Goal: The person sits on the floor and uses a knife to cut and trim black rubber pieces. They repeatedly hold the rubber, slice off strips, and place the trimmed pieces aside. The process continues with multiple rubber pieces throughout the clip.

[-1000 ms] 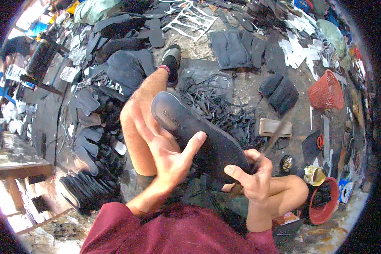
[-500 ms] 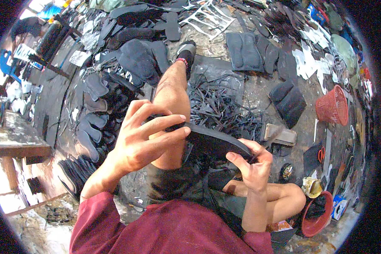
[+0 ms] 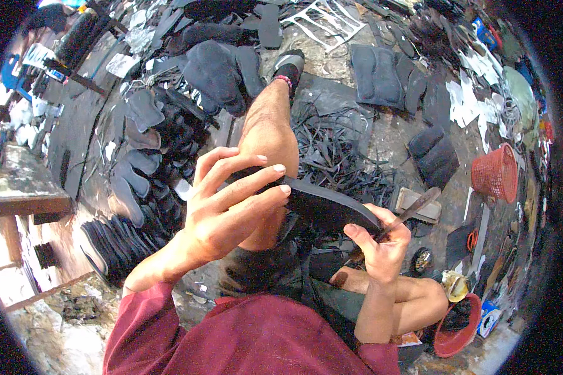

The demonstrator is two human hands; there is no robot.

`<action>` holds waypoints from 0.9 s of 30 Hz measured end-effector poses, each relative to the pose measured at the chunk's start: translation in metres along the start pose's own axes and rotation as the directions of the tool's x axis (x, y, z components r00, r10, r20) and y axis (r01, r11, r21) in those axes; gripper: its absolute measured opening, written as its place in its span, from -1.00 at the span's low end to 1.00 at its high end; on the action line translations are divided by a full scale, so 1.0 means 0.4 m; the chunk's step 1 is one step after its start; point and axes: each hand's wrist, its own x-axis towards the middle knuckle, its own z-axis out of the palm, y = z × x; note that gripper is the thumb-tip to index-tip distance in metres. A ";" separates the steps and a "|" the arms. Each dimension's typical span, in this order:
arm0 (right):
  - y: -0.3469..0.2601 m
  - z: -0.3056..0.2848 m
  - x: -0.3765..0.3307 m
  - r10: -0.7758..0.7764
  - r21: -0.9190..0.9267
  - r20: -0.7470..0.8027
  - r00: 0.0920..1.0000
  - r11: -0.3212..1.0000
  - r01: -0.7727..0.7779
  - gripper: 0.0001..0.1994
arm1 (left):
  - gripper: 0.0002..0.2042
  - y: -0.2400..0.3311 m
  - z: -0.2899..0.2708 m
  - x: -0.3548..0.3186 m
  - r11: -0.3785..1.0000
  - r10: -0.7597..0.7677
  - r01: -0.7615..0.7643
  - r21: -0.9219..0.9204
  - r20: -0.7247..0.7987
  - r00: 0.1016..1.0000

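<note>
A black shoe sole (image 3: 325, 207) is held up slantwise over my bent leg. My left hand (image 3: 213, 215) is closed round its left end, fingers lying across the top, and hides that end. My right hand (image 3: 385, 247) pinches the right end between thumb and fingers. A knife (image 3: 422, 204) with a dark, worn blade is also in this right hand, its blade pointing up and to the right; the handle is hidden. Below the sole's far edge lies a heap of thin black trimmings (image 3: 338, 153) on the floor.
Stacked black soles (image 3: 116, 250) stand at the left, near a wooden bench (image 3: 25, 203). Black padded pieces (image 3: 375, 75) lie ahead. A rectangular block (image 3: 419, 206), a red basket (image 3: 495, 174) and a red bucket (image 3: 460, 337) are on the right.
The knife blade, blurred before, now shows sharply and stands out further from my right hand. Both hands keep hold of the sole, slightly further right in view.
</note>
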 end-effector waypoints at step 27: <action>-0.167 -0.136 0.052 -0.298 -0.591 0.292 0.909 0.691 0.416 -0.53 | -0.54 -0.047 0.034 -0.053 0.990 0.095 -0.089 -0.106 0.055 0.994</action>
